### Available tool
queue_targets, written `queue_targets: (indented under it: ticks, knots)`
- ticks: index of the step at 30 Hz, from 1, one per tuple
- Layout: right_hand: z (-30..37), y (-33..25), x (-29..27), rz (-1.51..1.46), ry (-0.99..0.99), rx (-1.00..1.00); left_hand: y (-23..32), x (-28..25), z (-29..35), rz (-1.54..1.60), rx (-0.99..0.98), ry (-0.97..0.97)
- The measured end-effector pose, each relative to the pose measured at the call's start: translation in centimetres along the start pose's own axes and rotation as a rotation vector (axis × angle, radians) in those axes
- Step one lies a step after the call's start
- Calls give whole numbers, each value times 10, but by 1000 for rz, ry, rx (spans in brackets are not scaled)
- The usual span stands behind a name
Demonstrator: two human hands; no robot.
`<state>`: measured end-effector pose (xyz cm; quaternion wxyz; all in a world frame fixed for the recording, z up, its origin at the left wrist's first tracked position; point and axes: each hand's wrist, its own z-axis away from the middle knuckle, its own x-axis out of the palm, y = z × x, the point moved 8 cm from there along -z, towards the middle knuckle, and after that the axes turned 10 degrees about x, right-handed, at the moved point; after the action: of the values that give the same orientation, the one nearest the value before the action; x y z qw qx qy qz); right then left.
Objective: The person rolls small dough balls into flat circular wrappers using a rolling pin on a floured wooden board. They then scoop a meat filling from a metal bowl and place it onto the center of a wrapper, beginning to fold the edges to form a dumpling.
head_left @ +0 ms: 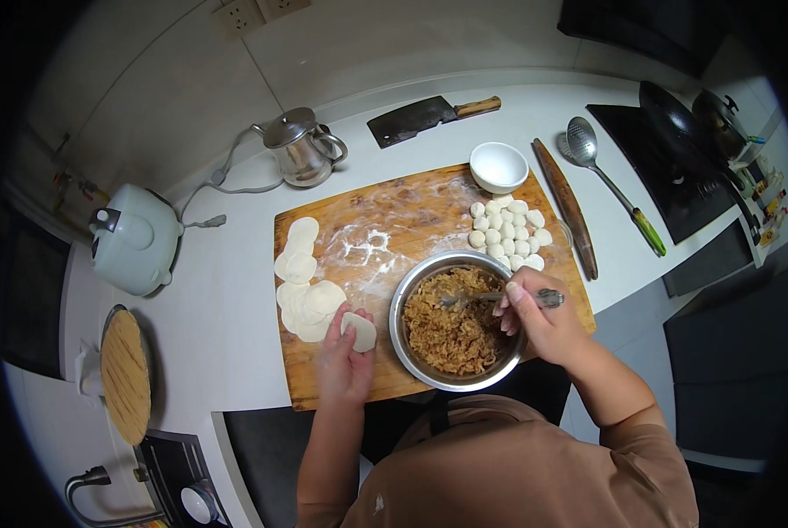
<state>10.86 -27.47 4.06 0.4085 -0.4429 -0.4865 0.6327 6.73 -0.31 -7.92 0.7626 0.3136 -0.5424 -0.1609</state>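
Note:
My left hand holds a thin round dough wrapper on its fingers, near the front of the wooden cutting board. In my right hand is the handle of a metal spoon; its tip rests in the brown minced filling. The filling sits in a steel bowl at the board's front edge. Overlapping round wrappers lie on the board's left side. Several small dough balls are grouped at its right, and loose flour whitens the middle.
A white bowl stands at the board's back right. Beyond lie a cleaver, a rolling pin and a slotted spoon. A steel kettle, a pale appliance and a round woven tray are at left.

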Motion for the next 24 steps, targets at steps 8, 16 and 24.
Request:
queue_targets:
  ticks: [8, 16, 24]
  knots:
    - [-4, -2, 5, 15, -59, 99, -15, 11, 8, 123, 21, -37]
    - [14, -38, 33, 426, -98, -321, -8, 35, 1, 97, 140, 39]
    - [32, -31, 63, 567, -223, -484, -10, 39, -1, 0, 198, 66]
